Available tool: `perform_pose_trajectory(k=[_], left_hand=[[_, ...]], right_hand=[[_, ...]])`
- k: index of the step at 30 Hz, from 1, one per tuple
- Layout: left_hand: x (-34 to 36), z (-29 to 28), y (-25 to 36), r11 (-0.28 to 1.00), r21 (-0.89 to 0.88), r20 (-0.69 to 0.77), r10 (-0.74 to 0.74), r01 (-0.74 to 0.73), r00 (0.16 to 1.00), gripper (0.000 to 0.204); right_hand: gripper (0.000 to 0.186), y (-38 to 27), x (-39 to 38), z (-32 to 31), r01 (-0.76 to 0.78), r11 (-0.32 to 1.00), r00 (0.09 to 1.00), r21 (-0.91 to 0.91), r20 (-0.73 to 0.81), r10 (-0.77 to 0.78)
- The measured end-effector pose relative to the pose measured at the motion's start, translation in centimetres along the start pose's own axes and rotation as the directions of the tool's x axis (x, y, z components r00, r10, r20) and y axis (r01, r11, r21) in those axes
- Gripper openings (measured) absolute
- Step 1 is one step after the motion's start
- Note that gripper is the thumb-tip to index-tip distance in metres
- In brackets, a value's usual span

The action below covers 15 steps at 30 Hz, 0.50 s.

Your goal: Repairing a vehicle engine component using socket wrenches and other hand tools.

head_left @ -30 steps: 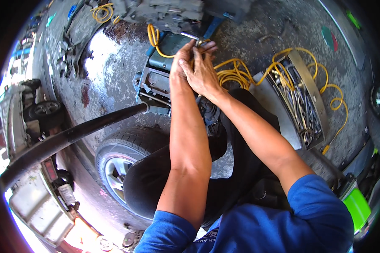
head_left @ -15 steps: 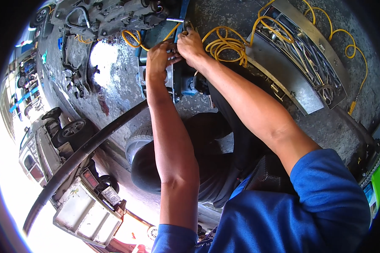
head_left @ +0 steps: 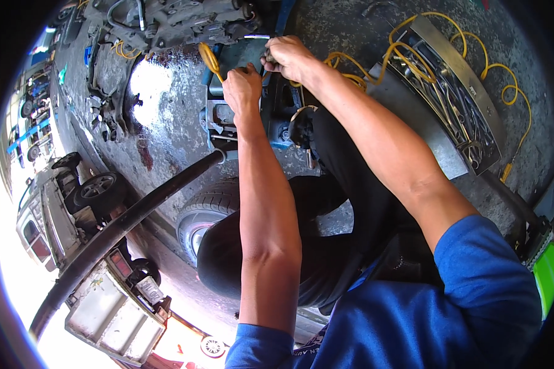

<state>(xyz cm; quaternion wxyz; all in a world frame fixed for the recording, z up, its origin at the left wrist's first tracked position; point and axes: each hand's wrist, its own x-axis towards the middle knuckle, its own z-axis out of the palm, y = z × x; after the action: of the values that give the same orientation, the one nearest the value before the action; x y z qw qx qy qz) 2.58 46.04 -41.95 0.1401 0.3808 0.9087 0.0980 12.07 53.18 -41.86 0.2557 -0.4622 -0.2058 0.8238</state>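
Left hand beside yellow coil, right hand near metal rod

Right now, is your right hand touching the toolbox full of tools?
Apart: the head view plainly shows a strip of floor between my right hand and the toolbox.

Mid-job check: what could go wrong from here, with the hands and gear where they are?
Snag: the yellow cord loop beside the left hand could catch on that hand or on the silver rod near the right hand.
Tug: yellow cord also runs over the open tool tray, so a pull might drag on the tools.
Knock: the long black bar slants out leftward past the tyre; the person could bump it when turning.
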Motion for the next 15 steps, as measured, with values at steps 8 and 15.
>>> perform_pose_trajectory(k=[8,15], left_hand=[[4.5,1.6,2.2,0.402,-0.83,0.4,-0.052,0.386,0.915,0.038],[6.1,4.4,-0.6,-0.008,-0.806,0.582,0.163,0.591,0.796,0.04]], right_hand=[[0.019,-3.6,2.7,-2.4,-0.094,0.99,0.988,-0.102,0.109,0.105],[0.023,2.9,-0.9,-0.6,0.333,0.699,0.94,-0.633,0.163,-0.3]])
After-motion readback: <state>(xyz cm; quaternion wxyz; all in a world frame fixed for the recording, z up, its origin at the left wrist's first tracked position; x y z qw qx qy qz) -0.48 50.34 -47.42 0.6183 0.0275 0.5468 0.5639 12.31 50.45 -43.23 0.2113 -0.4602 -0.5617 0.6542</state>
